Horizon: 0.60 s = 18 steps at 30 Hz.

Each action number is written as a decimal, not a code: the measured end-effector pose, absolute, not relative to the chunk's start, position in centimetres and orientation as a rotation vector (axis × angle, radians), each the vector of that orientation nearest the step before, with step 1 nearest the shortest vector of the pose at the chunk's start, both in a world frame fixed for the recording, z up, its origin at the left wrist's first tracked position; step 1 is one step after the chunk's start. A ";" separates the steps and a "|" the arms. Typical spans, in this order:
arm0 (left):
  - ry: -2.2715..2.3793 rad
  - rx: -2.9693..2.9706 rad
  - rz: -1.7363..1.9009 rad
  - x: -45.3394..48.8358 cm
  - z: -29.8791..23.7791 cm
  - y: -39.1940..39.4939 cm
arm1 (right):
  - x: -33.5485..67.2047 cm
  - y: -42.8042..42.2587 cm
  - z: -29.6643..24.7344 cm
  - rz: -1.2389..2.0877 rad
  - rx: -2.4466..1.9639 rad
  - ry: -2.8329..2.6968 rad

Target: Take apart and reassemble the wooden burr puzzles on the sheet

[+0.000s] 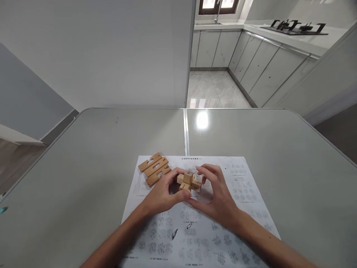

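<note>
A wooden burr puzzle (188, 178) of interlocked pale blocks, with black numbers on some ends, is just above the printed paper sheet (206, 227). My left hand (163, 193) grips it from the left, thumb at the near side and fingers behind it. To the right of the puzzle is my right hand (216, 191), with its fingers curved and apart from the thumb and a gap between palm and blocks. Its thumb tip comes close to my left thumb; whether it touches the puzzle I cannot tell. Beyond my left hand lie three notched wooden pieces (156, 166), marked 1, 2 and 3.
The paper lies on a pale grey table (69, 193) with a metal seam (186, 130) down its middle. Small dark marks (174, 233) show on the sheet. Past the table's far edge are a white wall (125, 56) and a kitchen with cabinets (214, 48) and a stove (294, 29).
</note>
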<state>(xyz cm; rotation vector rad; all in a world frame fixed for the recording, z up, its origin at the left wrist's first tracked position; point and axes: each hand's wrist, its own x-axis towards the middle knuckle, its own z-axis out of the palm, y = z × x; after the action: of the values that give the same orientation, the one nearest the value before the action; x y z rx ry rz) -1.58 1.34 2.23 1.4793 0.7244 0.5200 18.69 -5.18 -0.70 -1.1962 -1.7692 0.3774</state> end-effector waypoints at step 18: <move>0.750 1.573 0.517 -1.6 2.2 0.9 | 18.5 -5.2 -0.7 0.286 -1.055 -1.810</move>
<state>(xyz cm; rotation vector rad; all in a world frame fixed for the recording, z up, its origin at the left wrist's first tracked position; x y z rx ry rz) -1.59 0.93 2.17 1.5730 0.7499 0.5168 18.47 -5.15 -0.74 -1.0550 -1.8095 0.2864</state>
